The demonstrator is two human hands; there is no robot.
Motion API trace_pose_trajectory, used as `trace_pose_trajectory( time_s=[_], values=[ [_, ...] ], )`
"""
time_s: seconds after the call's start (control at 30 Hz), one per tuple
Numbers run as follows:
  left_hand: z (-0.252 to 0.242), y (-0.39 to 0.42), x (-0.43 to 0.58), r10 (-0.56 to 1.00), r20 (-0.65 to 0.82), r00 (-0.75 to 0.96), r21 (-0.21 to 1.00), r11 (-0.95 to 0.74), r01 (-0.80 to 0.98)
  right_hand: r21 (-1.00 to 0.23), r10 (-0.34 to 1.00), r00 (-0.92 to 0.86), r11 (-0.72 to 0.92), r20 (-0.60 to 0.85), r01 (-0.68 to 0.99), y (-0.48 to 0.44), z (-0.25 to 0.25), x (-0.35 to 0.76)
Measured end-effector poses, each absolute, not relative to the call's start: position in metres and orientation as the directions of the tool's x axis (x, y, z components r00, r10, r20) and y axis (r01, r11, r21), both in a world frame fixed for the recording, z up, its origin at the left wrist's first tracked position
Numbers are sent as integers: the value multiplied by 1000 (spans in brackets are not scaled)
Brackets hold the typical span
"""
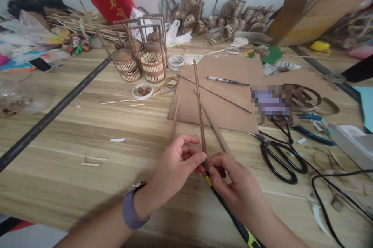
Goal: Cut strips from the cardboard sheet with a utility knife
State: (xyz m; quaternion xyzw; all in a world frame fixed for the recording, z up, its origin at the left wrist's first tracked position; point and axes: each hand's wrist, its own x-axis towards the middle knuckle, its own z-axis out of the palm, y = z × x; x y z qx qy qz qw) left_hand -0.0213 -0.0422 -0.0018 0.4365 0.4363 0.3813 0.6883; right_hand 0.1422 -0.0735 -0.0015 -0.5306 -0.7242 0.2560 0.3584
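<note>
A narrow brown cardboard strip [200, 112] stands out between my hands, its corrugated edge showing and its far end over the cardboard sheet. My left hand [176, 162] pinches it near the lower end between thumb and fingers. Close beside, my right hand [237, 186] has its fingers closed at the strip's bottom end. Beneath the right hand runs a black-and-yellow handled tool [230, 211], partly hidden, so its kind is unclear. Two more strips lie nearby: one [215, 127] behind the right hand, another [175, 117] beyond the left.
A pen [228, 81] lies on the cardboard sheet [233, 117]. Black scissors [279, 158], blue-handled pliers [313, 131] and a black cable [317, 193] are at right. Small slatted baskets [153, 69] with tall handles, tape rolls [175, 62] and a cardboard box [309, 20] stand farther back.
</note>
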Motion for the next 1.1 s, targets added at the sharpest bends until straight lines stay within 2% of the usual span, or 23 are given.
trace_pose_trajectory(
  time_s=[0.17,0.37,0.53,0.67,0.8,1.1],
  values=[
    [-1,-48,-24,914,-171,367,983,134,124,-707,951,-134,297,278,642,-71,-1,145],
    [2,-54,-28,924,-70,377,943,-62,328,-638,908,-173,394,382,662,-71,-5,146],
    [-2,-56,-30,903,105,416,827,-311,469,-601,878,-218,455,427,657,-72,-8,147],
    [-5,-57,-30,851,259,458,733,-482,480,-568,857,-254,492,448,660,-73,-10,148],
    [-6,-58,-29,845,285,453,699,-506,505,-540,851,-286,505,440,674,-74,-12,148],
    [-9,-61,-27,889,227,398,727,-427,538,-462,821,-375,557,431,690,-70,-5,151]
  ],
)
